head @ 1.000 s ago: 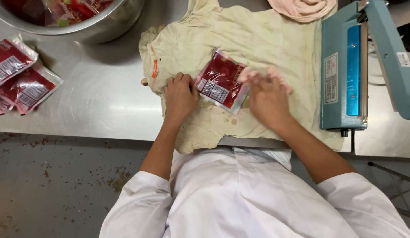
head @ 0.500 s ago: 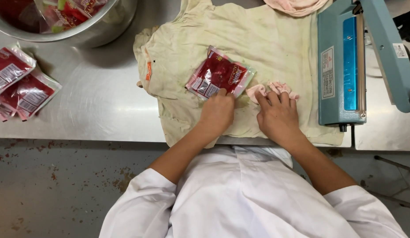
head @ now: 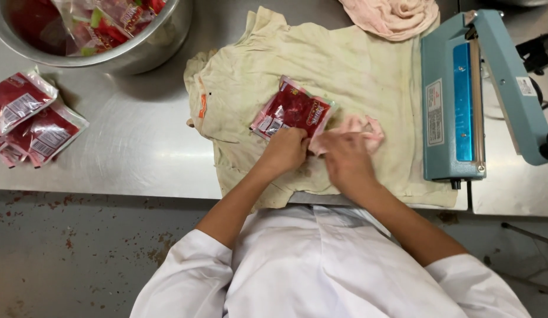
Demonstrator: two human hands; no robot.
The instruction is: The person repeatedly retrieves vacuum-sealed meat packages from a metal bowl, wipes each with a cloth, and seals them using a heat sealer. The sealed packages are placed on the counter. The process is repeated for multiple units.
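A red sealed pouch [head: 292, 109] lies on a pale yellow cloth [head: 344, 70] spread over the steel table. My left hand [head: 287, 150] pinches the pouch's near edge. Just to its right, my right hand [head: 344, 160] grips a small crumpled pink rag [head: 359, 126], pressing it against the pouch's right corner. Both hands are close together at the front middle of the cloth.
A blue heat sealer [head: 456, 100] stands at the right. A steel bowl [head: 150, 44] of red pouches sits at the back left. Several sealed red pouches [head: 32, 121] lie at the left. Another pink cloth [head: 394, 16] is bunched at the back.
My left hand moved from the pouch's left side to its near edge. My right hand took up the pink rag and brought it to the pouch's corner.
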